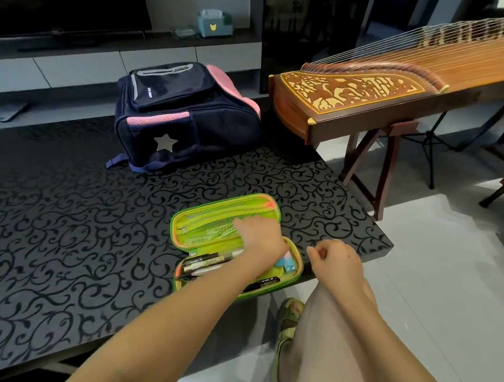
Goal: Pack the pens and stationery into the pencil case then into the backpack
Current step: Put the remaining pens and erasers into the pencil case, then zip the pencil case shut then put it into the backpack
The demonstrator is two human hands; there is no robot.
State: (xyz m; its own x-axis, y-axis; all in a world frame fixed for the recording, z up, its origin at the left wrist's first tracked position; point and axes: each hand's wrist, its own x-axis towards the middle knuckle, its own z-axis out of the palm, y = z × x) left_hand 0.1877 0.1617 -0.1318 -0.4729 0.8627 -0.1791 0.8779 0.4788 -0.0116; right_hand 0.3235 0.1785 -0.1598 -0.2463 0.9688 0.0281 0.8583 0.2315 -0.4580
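Note:
A green pencil case (212,215) lies open near the right front edge of the black patterned table (61,221). Its lower half holds several pens (206,262) and a pink-and-blue eraser (285,263). My left hand (261,235) reaches across the case, its fingers resting on the mesh pocket of the lid. My right hand (334,259) hovers beside the case at the table's edge with fingers loosely curled, holding nothing I can see. A navy and pink backpack (181,116) with a white star stands at the back of the table, zipped.
A wooden zither (373,92) on a stand sits to the right of the table. A TV console with a tissue box (214,23) runs along the back. My leg and a green sandal (287,320) are below the table's edge, on the white tiled floor.

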